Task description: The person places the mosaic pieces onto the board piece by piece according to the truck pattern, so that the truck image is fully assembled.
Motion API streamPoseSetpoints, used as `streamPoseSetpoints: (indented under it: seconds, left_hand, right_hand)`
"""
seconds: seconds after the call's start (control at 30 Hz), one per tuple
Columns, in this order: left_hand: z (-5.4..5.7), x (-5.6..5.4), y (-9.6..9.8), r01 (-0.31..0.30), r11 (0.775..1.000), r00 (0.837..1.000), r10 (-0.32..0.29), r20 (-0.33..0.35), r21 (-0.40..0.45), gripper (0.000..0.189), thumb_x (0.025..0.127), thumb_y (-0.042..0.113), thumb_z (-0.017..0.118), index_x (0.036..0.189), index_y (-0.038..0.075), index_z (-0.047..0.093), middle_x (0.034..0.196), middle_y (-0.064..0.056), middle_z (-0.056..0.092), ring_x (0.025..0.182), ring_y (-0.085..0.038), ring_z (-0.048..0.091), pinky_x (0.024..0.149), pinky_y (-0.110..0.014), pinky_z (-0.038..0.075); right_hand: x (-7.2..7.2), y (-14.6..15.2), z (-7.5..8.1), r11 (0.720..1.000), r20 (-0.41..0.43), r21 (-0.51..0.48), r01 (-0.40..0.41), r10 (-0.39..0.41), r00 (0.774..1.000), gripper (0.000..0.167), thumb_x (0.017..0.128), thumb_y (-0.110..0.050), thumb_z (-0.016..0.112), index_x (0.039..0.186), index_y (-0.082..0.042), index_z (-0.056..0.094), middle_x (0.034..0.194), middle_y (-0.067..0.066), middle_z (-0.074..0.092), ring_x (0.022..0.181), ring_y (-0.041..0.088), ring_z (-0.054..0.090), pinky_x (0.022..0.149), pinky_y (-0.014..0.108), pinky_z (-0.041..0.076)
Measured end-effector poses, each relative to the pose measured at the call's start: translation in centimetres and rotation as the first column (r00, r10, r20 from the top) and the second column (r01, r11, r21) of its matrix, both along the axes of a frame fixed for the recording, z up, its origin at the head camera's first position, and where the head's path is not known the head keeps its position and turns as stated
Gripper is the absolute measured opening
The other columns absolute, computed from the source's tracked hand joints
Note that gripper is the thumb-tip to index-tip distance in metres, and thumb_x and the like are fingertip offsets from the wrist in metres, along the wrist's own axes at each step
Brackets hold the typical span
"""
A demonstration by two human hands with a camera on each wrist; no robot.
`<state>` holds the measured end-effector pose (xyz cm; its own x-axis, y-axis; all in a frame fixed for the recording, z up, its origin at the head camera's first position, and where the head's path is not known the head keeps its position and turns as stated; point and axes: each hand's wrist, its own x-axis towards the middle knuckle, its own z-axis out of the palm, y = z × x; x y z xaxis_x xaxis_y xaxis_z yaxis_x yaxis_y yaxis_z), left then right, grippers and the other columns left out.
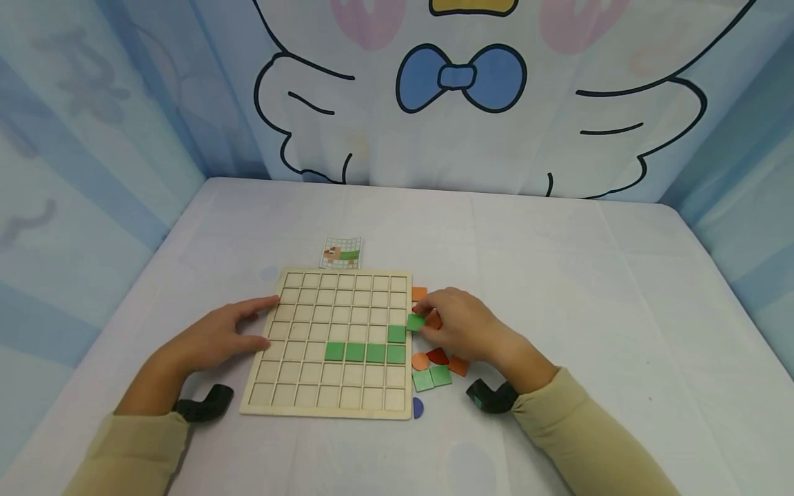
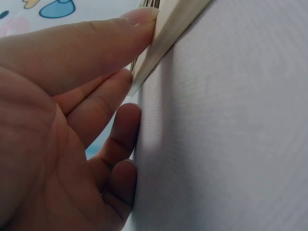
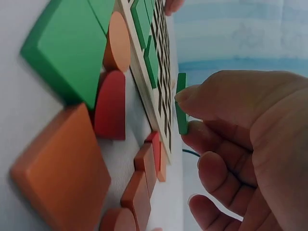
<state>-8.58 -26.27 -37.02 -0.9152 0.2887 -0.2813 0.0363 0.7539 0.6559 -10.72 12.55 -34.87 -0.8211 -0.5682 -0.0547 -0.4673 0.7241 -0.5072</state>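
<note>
A wooden grid board point(image 1: 298, 372) lies on the table, several green square tiles point(image 1: 355, 352) set in its cells towards the right. My left hand point(image 1: 211, 337) touches the board's left edge with thumb and fingertips spread, as the left wrist view also shows at the board's side point(image 2: 166, 36). Between thumb and finger, my right hand point(image 1: 468, 324) pinches a green square tile point(image 3: 181, 103), raised above the board's right edge. Loose pieces lie beside that edge: green squares point(image 1: 432, 378), an orange circle point(image 1: 420, 362), a red rounded piece point(image 3: 110, 108) and orange squares point(image 3: 65, 166).
A small pattern card point(image 1: 340, 253) with a gridded picture lies behind the board. Near its lower right corner is a blue half-circle point(image 1: 418, 408). White cloth covers the table point(image 1: 589, 296). A printed curtain point(image 1: 459, 145) stands behind it.
</note>
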Motion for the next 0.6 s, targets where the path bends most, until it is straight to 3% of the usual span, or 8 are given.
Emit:
streamPoseSetpoints:
  seconds: [0.33,0.6]
  left_hand:
    - [0.0,0.1,-0.1,0.006,1.0,1.0,-0.006,-0.003,-0.009,0.078,0.087,0.027,0.077,0.153,0.006,0.041,0.153,-0.029,0.037,0.136,-0.05,0.037,0.107,-0.064,0.031]
    - [0.0,0.1,-0.1,0.011,1.0,1.0,-0.011,-0.009,-0.006,0.077,0.088,0.027,0.077,0.153,0.006,0.041,0.153,-0.029,0.037,0.136,-0.049,0.037,0.108,-0.063,0.031]
  right_hand:
    - [0.0,-1.3,-0.3,0.999,-0.009,-0.027,-0.038,0.038,0.999,0.026,0.089,-0.016,0.069,0.113,-0.005,0.07,0.105,0.001,0.068,0.097,0.019,0.057,0.086,0.035,0.05]
    - [0.0,-2.6,-0.5,0.994,-0.043,-0.005,-0.109,0.109,0.993,0.027,0.091,-0.019,0.071,0.113,-0.005,0.07,0.108,0.002,0.07,0.101,0.021,0.061,0.092,0.037,0.049]
